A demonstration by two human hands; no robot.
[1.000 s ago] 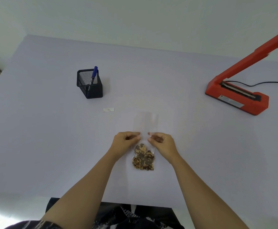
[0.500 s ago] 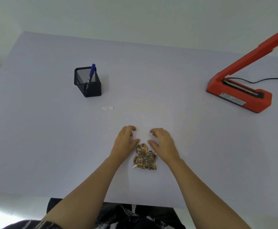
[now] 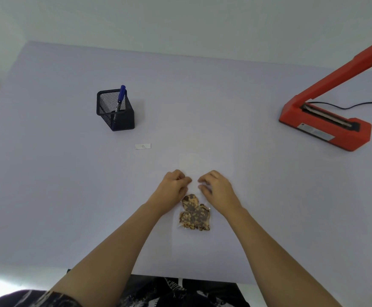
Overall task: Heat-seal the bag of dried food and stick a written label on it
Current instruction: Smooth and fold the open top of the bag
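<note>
A clear plastic bag (image 3: 194, 214) lies flat on the lilac table, with brown dried food bunched in its near end and its empty open end pointing away from me. My left hand (image 3: 172, 189) and my right hand (image 3: 216, 189) sit on either side of the bag's middle. Their curled fingertips meet the plastic just above the food. A small white label (image 3: 143, 146) lies up and to the left of the bag. The red heat sealer (image 3: 326, 127) stands at the far right with its arm raised.
A black mesh pen holder (image 3: 115, 110) with a blue pen (image 3: 121, 97) stands at the back left. The sealer's black cable (image 3: 346, 105) runs off to the right. The table's near edge (image 3: 180, 276) is close to my body.
A second ago both hands pinched the bag with its top lifted. Then they pressed it flat with spread fingers, and now the fingers have curled in on the plastic again.
</note>
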